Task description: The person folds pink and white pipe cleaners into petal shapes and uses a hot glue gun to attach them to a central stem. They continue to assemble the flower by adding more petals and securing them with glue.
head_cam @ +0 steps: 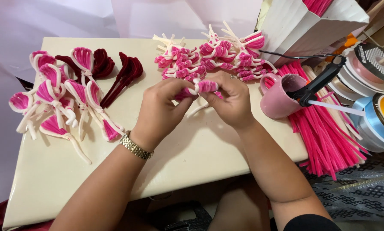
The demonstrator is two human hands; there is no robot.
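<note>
My left hand (160,109) and my right hand (230,100) meet over the middle of a cream table (51,175). Together they pinch a small pink and white pipe-cleaner piece (202,87), and a white stem hangs below it. Just behind my hands lies a heap of similar pink and white coiled pieces (213,57). A gold watch (135,147) sits on my left wrist.
Pink and white petal shapes (59,100) and dark red ones (123,77) lie at the left. A pink mug (277,100) holds a black glue gun (318,83). Loose pink pipe cleaners (324,132), ribbon spools (371,119) and a white paper bag (303,25) crowd the right.
</note>
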